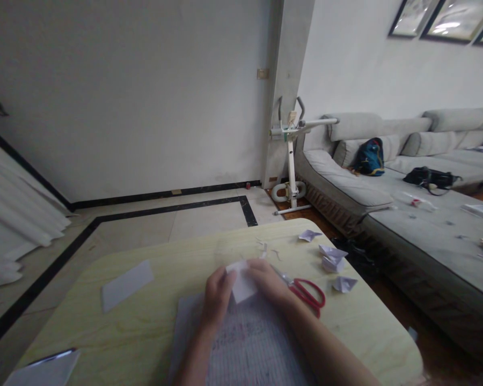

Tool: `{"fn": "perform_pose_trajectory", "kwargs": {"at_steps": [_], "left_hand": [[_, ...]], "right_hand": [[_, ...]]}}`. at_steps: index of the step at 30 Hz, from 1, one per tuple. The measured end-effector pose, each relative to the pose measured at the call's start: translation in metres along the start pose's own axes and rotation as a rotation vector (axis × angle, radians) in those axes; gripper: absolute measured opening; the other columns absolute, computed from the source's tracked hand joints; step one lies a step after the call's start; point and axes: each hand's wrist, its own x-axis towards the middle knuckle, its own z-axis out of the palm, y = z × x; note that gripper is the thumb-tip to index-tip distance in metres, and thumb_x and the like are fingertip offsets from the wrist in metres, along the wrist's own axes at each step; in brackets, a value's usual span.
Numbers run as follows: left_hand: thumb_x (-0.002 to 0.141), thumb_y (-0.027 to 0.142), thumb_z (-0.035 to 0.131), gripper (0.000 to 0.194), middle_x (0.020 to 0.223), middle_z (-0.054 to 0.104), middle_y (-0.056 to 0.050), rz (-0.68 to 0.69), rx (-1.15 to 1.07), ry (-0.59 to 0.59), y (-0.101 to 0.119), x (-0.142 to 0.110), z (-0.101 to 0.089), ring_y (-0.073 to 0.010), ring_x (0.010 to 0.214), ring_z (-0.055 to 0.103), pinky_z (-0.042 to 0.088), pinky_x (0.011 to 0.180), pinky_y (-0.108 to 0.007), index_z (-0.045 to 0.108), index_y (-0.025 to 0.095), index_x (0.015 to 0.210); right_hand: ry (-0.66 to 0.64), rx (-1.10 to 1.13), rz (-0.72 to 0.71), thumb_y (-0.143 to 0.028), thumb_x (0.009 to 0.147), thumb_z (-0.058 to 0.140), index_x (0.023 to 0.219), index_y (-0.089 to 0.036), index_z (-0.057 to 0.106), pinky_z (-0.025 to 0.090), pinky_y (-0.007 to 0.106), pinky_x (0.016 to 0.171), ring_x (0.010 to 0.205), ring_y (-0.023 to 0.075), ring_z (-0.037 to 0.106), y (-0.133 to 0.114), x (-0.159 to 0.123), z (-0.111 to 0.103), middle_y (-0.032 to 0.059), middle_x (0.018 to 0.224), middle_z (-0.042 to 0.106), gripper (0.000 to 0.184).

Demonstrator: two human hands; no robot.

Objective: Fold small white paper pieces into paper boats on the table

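Note:
My left hand (pixel 217 295) and my right hand (pixel 270 283) both pinch a small white piece of paper (pixel 241 281) between them, held just above a lined, written-on sheet (pixel 249 343) on the pale wooden table (pixel 145 327). The fingers of each hand are closed on the paper's edges. Red-handled scissors (pixel 308 292) lie right beside my right hand.
Several small folded paper pieces (pixel 333 258) and paper scraps (pixel 265 247) lie at the table's far right. A blank paper rectangle (pixel 125 284) lies to the left, another sheet (pixel 44 370) at the near left corner. Beyond stand a grey sofa (pixel 406 193) with bags and an exercise machine (pixel 292 155).

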Motion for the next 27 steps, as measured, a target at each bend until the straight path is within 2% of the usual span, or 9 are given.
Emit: {"fn": "perform_pose_trajectory", "kwargs": {"at_steps": [3, 7, 15, 20, 27], "left_hand": [[0.075, 0.038, 0.060, 0.023, 0.059, 0.053, 0.002, -0.022, -0.039, -0.022, 0.000, 0.000, 0.002, -0.0121, 0.056, 0.048, 0.037, 0.048, -0.019, 0.058, 0.015, 0.070], [0.075, 0.038, 0.061, 0.025, 0.055, 0.048, 0.004, -0.007, -0.019, 0.009, 0.003, 0.000, 0.002, -0.0104, 0.052, 0.044, 0.036, 0.047, -0.018, 0.057, 0.015, 0.066], [0.076, 0.041, 0.060, 0.027, 0.056, 0.052, 0.003, -0.028, -0.008, 0.028, -0.002, 0.002, 0.001, -0.0104, 0.051, 0.046, 0.035, 0.045, -0.018, 0.061, 0.014, 0.073], [0.076, 0.043, 0.062, 0.030, 0.061, 0.057, 0.001, -0.058, -0.010, 0.039, -0.003, 0.003, 0.001, -0.0120, 0.054, 0.050, 0.038, 0.047, -0.019, 0.063, 0.013, 0.080], [0.074, 0.042, 0.063, 0.028, 0.057, 0.055, 0.003, -0.061, -0.063, 0.063, 0.005, 0.001, 0.001, -0.0108, 0.050, 0.050, 0.039, 0.044, -0.018, 0.060, 0.015, 0.074]], "right_hand": [[0.023, 0.007, 0.011, -0.031, 0.072, 0.061, 0.066, -0.014, 0.060, 0.035, 0.022, 0.049, 0.051, 0.0108, 0.047, -0.005, -0.003, 0.003, -0.0014, 0.057, 0.053, 0.019], [0.033, 0.009, -0.001, -0.033, 0.072, 0.062, 0.064, -0.014, 0.058, 0.036, 0.022, 0.051, 0.053, 0.0113, 0.047, -0.009, -0.004, 0.005, -0.0014, 0.058, 0.053, 0.021], [0.051, 0.078, -0.071, -0.032, 0.071, 0.065, 0.072, -0.016, 0.057, 0.036, 0.022, 0.051, 0.053, 0.0107, 0.047, 0.007, 0.004, 0.000, -0.0033, 0.061, 0.052, 0.018], [0.065, 0.084, -0.065, -0.034, 0.070, 0.068, 0.073, -0.016, 0.057, 0.035, 0.021, 0.050, 0.053, 0.0102, 0.047, 0.006, 0.003, 0.000, -0.0028, 0.062, 0.054, 0.021], [0.199, 0.084, -0.036, -0.038, 0.066, 0.070, 0.068, -0.017, 0.055, 0.036, 0.022, 0.049, 0.052, 0.0107, 0.048, 0.007, 0.006, 0.001, -0.0022, 0.059, 0.055, 0.026]]}}
